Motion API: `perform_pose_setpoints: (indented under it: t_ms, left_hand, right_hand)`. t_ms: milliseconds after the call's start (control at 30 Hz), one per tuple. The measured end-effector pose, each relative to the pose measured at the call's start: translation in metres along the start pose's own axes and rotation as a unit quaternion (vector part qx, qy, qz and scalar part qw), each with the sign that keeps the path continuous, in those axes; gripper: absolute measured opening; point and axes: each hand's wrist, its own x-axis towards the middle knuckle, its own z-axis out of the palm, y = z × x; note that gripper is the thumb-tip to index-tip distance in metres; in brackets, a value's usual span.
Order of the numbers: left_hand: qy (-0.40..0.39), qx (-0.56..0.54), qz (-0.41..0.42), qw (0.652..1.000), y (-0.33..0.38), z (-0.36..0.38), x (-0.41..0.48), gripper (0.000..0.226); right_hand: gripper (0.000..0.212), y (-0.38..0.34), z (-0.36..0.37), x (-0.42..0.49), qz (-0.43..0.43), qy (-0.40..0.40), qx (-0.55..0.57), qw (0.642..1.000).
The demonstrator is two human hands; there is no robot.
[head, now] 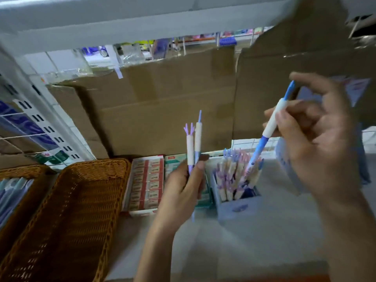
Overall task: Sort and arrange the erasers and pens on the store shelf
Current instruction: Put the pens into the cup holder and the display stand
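Below the grip, the lower ends of the two pens [190, 147] are being hidden by the left hand [181, 194]. Under the grip of the right hand [321, 143], the tip of the blue pen [272, 121] is being lost among the boxed pens [230, 180]. Print on the eraser boxes [148, 180] is being blurred out, tbh.

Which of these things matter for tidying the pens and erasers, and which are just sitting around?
In the job: two pens in the left hand; blue pen in the right hand; pen box; eraser packs.
Lying about: wicker basket; cardboard boxes.
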Motion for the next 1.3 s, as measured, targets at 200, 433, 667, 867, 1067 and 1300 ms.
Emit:
perform_pose_setpoints:
  t_ms: [200, 433, 667, 867, 1067, 1300]
  left_hand:
    - [0.022, -0.009, 0.027, 0.999, 0.003, 0.016, 0.003, 0.023]
    - [0.035, 0.019, 0.063, 0.997, 0.013, 0.019, 0.001, 0.033]
    - [0.015, 0.11, 0.119, 0.987, 0.014, 0.012, 0.0, 0.023]
    - [-0.017, 0.139, 0.135, 0.981, 0.018, 0.01, -0.001, 0.015]
    - [0.095, 0.113, 0.104, 0.984, 0.008, 0.001, 0.003, 0.014]
    - [0.163, 0.128, 0.099, 0.973, 0.011, 0.002, 0.003, 0.008]
  right_hand:
    - [0.035, 0.023, -0.021, -0.023, -0.031, -0.022, -0.118, 0.992]
    - [0.017, 0.063, -0.022, -0.05, 0.001, -0.148, -0.278, 0.949]
    - [0.031, 0.028, -0.021, -0.025, 0.101, -0.09, -0.072, 0.988]
    - [0.022, 0.013, 0.0, -0.014, 0.12, -0.101, 0.057, 0.986]
    - [0.015, 0.005, -0.013, 0.006, 0.024, -0.018, -0.017, 0.999]
    - [0.003, 0.036, 0.009, -0.002, -0.004, -0.236, -0.277, 0.931]
